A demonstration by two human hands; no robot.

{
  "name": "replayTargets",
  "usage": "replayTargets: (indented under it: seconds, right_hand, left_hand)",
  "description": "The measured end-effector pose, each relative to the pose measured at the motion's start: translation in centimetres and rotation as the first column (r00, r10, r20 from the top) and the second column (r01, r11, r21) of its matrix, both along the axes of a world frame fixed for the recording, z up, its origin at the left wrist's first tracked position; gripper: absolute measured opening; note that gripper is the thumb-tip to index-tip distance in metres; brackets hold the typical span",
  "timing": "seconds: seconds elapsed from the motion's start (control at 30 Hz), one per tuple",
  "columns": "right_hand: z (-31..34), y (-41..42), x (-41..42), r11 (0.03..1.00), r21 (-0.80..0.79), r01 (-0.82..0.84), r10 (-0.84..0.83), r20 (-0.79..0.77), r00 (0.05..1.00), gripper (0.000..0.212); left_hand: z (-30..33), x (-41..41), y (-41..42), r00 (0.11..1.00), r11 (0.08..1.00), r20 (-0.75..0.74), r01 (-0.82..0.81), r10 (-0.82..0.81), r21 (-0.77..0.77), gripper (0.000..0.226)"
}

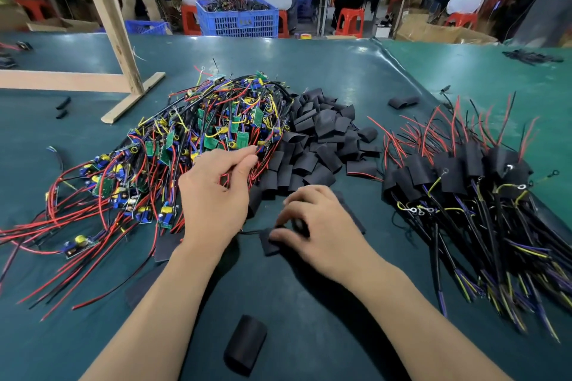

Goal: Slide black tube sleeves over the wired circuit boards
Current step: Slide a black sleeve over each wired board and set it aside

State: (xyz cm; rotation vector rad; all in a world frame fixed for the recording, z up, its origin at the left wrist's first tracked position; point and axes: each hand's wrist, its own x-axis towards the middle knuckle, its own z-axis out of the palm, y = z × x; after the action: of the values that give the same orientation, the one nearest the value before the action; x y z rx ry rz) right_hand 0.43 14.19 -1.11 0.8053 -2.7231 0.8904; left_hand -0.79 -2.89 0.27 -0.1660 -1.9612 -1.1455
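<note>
I see my left hand [216,192] at the near edge of the heap of wired boards [198,133], fingers curled and the tips pinching into the red wires there. My right hand [312,223] lies low over the table [309,303], fingers bent onto a flat black sleeve [270,243]; motion blur hides the grip, so I cannot tell whether it pinches the sleeve or only presses on it.

The loose sleeves [318,145] sit in a pile just right of the board heap, touching it along one side and reaching down to my hands. Further right, well apart from my right hand, lies a bundle of finished boards [458,176] already covered in sleeves, its cables fanning toward the near right edge.

One stray sleeve [246,343] lies between my forearms, near the front edge. Bare green mat stretches around it and between the sleeve pile and the finished bundle.

A wooden frame [123,77] stands at the back left, its foot close to the board heap. Beyond the far edge is a blue crate [238,20].
</note>
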Motion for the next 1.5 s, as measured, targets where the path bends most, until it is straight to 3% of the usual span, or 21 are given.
replayTargets:
  seconds: [0.07,0.13,0.27,0.33,0.4,0.5,0.57,0.7,0.8,0.9,1.0,1.2,1.37,1.5]
  right_hand:
    - [0.4,0.4,-0.3,0.982,-0.15,0.117,-0.122,-0.024,0.992,0.021]
    - [0.9,0.9,-0.7,0.923,-0.315,0.223,-0.235,0.0,0.972,0.033]
    - [1.2,2.0,-1.3,0.93,-0.293,0.22,-0.212,0.061,0.975,0.068]
    - [1.1,2.3,-1.4,0.957,-0.233,0.171,-0.169,0.029,0.985,0.059]
    - [1.0,2.1,-1.3,0.969,-0.216,0.123,-0.137,-0.055,0.989,0.034]
    - [0.9,1.9,-1.4,0.919,-0.375,0.124,-0.173,-0.099,0.98,0.019]
    - [1.2,2.0,-1.8,0.81,-0.545,0.215,-0.23,0.042,0.972,0.013]
    - [2.2,2.7,-2.4,0.42,-0.851,0.315,-0.158,0.273,0.949,0.012]
    - [3.1,3.3,-2.3,0.113,-0.938,0.327,-0.029,0.326,0.945,0.011]
    - [4.0,4.3,-2.2,-0.05,-0.943,0.33,0.117,0.323,0.939,0.024]
    - [4.7,5.2,-2.1,-0.088,-0.954,0.286,0.197,0.265,0.944,0.015]
    - [5.2,5.3,-1.9,-0.086,-0.956,0.279,0.128,0.268,0.955,0.012]
    - [5.4,5.7,-1.9,-0.135,-0.954,0.266,0.023,0.265,0.964,0.011]
    - [5.5,5.8,-1.9,-0.099,-0.95,0.297,0.016,0.297,0.955,0.013]
  left_hand:
    - [0.1,0.6,0.5,0.987,0.991,-0.108,0.107,-0.116,-0.086,0.018]
    - [0.1,1.1,1.3,0.955,0.954,-0.158,0.218,-0.253,-0.207,0.022]
    - [0.0,2.3,3.2,0.861,0.862,-0.104,0.478,-0.498,-0.172,0.027]
    - [0.0,2.6,3.9,0.83,0.834,-0.122,0.519,-0.544,-0.187,0.025]
    - [-0.1,2.6,4.2,0.822,0.827,-0.163,0.497,-0.546,-0.264,0.025]
    - [-0.1,2.2,4.0,0.852,0.85,-0.166,0.439,-0.496,-0.29,0.027]
    - [-0.3,2.0,3.7,0.888,0.888,-0.138,0.405,-0.439,-0.216,0.03]
    - [-0.5,1.6,3.0,0.91,0.909,-0.028,0.414,-0.413,0.044,0.03]
    - [-0.6,1.3,2.2,0.894,0.875,0.162,0.443,-0.417,-0.195,0.018]
    - [-0.9,1.1,1.6,0.843,0.749,0.369,0.526,-0.393,-0.403,0.033]
    - [-0.7,1.0,1.1,0.817,0.707,0.484,0.541,-0.313,-0.455,0.037]
    - [0.3,1.2,0.0,0.744,0.669,0.571,0.623,-0.347,-0.405,0.049]
    - [-0.1,1.1,0.1,0.779,0.682,0.553,0.577,-0.296,-0.45,0.047]
    - [-0.4,0.9,0.5,0.856,0.75,0.46,0.461,-0.236,-0.475,0.032]
